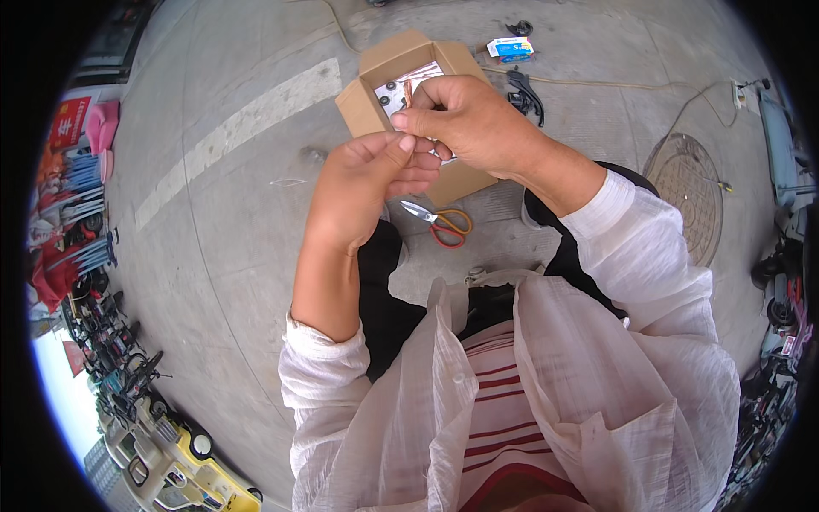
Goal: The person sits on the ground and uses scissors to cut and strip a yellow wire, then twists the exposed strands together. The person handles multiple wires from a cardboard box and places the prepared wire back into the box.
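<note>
My right hand (448,119) is closed, thumb and forefinger pinched on a small slim copper-coloured piece (409,92). My left hand (367,175) meets it just below, thumb and fingers curled together; what it holds, if anything, is hidden. Beneath both hands sits an open cardboard box (461,186) containing a white sheet with reddish lines (426,73) and small black round parts (384,101). Scissors (442,226) with red and yellow handles lie on the concrete in front of the box.
Right of the box lie black parts (525,94), a blue-and-white carton (510,48) and a cable (597,84). A round manhole cover (687,188) is at right. Blue-handled goods (85,196), bicycles and a yellow toy car (200,461) line the left edge; more wheeled items line the right (781,307).
</note>
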